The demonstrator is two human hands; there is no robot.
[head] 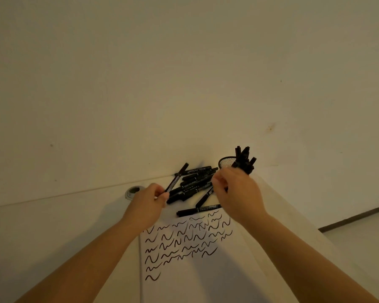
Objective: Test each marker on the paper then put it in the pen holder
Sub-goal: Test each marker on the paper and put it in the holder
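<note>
My left hand [148, 203] pinches a black marker [177, 177] that tilts up and to the right. My right hand [234, 193] hovers over the pile with fingers curled on another black marker [204, 199] that slants down-left from it. Several black markers [194, 181] lie in a heap at the table's far edge, and one more [197, 209] rests across the top of the paper. The white paper [197, 270] carries several rows of black squiggles. Behind my right hand stands the black mesh pen holder [227, 162], with several markers [244, 159] standing in it.
A round cable grommet [133, 191] sits in the table [53, 232] left of the pile. A plain wall [184, 73] rises right behind the table. The table's right edge falls off to the floor [363, 235].
</note>
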